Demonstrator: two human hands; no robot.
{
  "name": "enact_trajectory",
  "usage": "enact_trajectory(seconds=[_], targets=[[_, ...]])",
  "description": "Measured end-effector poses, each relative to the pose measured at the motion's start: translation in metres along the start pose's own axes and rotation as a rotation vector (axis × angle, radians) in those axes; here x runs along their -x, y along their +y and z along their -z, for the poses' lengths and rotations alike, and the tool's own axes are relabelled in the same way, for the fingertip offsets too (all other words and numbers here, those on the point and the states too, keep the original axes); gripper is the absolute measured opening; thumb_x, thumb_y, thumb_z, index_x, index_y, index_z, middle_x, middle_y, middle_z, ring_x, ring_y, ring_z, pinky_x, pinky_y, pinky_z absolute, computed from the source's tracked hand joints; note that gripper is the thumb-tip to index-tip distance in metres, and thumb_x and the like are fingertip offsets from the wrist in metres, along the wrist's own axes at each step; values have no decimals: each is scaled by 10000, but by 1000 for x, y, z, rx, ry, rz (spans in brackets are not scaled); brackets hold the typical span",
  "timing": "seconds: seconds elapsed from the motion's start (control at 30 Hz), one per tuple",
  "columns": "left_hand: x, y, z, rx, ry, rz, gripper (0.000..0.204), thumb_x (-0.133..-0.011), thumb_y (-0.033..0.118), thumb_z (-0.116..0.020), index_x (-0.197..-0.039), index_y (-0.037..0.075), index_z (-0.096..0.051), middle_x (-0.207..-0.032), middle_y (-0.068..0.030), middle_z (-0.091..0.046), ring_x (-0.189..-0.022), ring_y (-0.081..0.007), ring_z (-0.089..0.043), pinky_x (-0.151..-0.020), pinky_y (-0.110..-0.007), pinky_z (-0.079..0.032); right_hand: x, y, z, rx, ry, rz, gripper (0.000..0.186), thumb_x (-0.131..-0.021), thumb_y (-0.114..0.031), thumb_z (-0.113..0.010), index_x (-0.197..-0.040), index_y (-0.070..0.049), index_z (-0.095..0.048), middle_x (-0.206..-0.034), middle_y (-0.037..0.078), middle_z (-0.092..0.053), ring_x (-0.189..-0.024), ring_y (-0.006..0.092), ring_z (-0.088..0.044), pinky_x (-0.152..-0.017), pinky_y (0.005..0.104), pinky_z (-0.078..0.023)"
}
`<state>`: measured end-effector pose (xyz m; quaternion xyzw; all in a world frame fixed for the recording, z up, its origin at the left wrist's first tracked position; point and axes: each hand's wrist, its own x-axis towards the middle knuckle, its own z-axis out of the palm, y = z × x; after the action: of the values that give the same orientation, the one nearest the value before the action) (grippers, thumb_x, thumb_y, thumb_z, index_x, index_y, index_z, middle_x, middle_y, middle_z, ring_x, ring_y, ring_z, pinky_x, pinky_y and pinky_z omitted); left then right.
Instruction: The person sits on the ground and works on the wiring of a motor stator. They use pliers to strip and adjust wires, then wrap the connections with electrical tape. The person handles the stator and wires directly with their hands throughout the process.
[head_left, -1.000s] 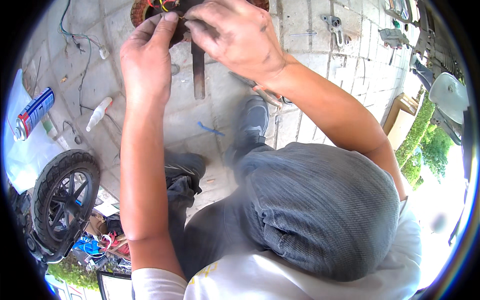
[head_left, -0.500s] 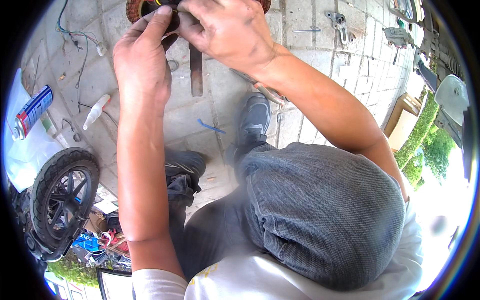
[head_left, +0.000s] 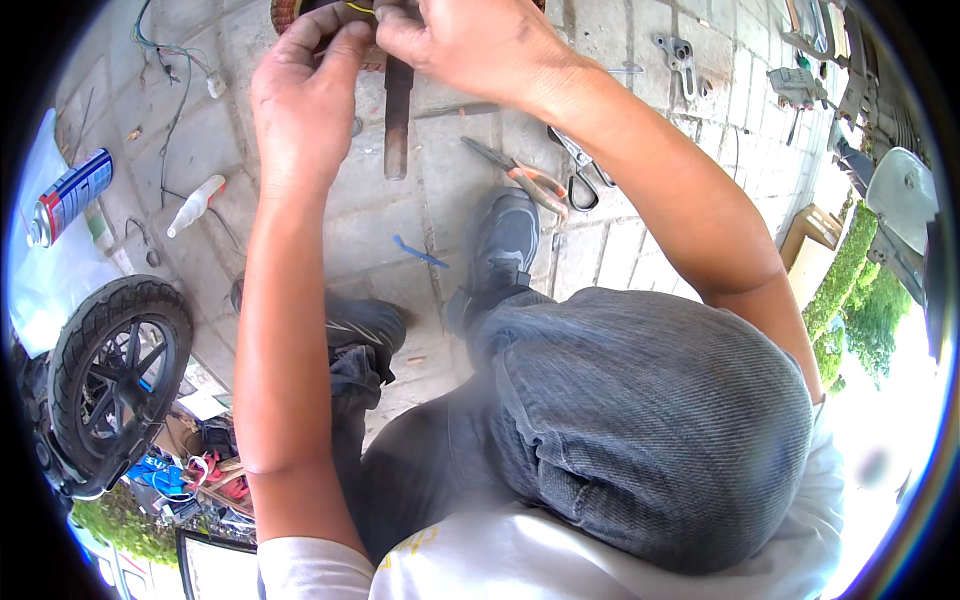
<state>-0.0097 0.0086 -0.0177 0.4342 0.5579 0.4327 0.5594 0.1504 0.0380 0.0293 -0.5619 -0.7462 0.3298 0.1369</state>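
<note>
Yellow wire [head_left: 360, 8] lies crosswise between left hand [head_left: 305, 110] and right hand [head_left: 485, 45], close to both; whether their fingers [head_left: 347, 46] clamp it cannot be told.

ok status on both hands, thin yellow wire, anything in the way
Left hand, right hand close together at thin yellow wire; exact grip hidden. Orange-handled metal pliers on grey paving, apart from both hands.

Over there, pliers [head_left: 517, 174] on their right, wheel [head_left: 132, 385] and can [head_left: 70, 198] left
Coil [head_left: 284, 14] ahead at the hands [head_left: 306, 118]; pliers just left of scissors [head_left: 577, 155], before the right shoe [head_left: 506, 235], bracket [head_left: 683, 66] farther right; bottle [head_left: 194, 208] right of the can, wheel behind both
</note>
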Motion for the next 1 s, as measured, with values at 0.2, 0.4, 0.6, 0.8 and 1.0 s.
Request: enact_trajectory(seconds=[0.2, 0.4, 0.6, 0.8, 1.0], targets=[[-1, -8, -5, -244, 47, -187, 200, -901, 43, -648, -1081, -41, -624, -919, -31, -663, -834, -82, -603, -749, -231, -497, -2, 0, 2, 14, 16, 55, 240, -860, -207, -586, -935, 20, -568, -799, 255, -637, -779, 425, -635, -693, 482, -505], [-4, -16, -9, -338, 127, -292, 175, -888, 34, -643, -1057, -11, -633, -921, -53, -668, -821, -122, -618, -750, -260, -503, 0, 3, -6, 238, 139, 266, 221, -852, -184, -601, -875, 29, -548, -756, 239, -624, -726, 405, -632, -658, 464, -504], [-9, -14, -2, -572, 119, -563, 190, -849, -12, -620, -1037, 9, -624, -995, -111, -631, -851, -246, -619, -777, -316, -505, -6, -3, -8, 90, 71, 149, 218, -848, -182, -576, -812, 32, -555, -734, 221, -633, -717, 391, -640, -665, 442, -506], [-10, -8, -2, -506, 35, -481, 137, -871, 22, -641, -1007, 12, -626, -964, -100, -630, -852, -237, -614, -761, -309, -494, -18, 4, -9, -761, -181, -482, 200, -868, -202, -541, -726, -62, -518, -589, 83, -521, -456, 221, -479, -443, 357, -378], [-7, -9, -5, -483, 94, -448, 128, -882, 41, -656, -1003, 8, -631, -951, -85, -635, -825, -204, -608, -749, -300, -494, -13, 0, -1, -1400, -363, -921, 139, -890, -164, -554, -774, -92, -529, -566, -14, -435, -399, 91, -328, -381, 269, -271]])
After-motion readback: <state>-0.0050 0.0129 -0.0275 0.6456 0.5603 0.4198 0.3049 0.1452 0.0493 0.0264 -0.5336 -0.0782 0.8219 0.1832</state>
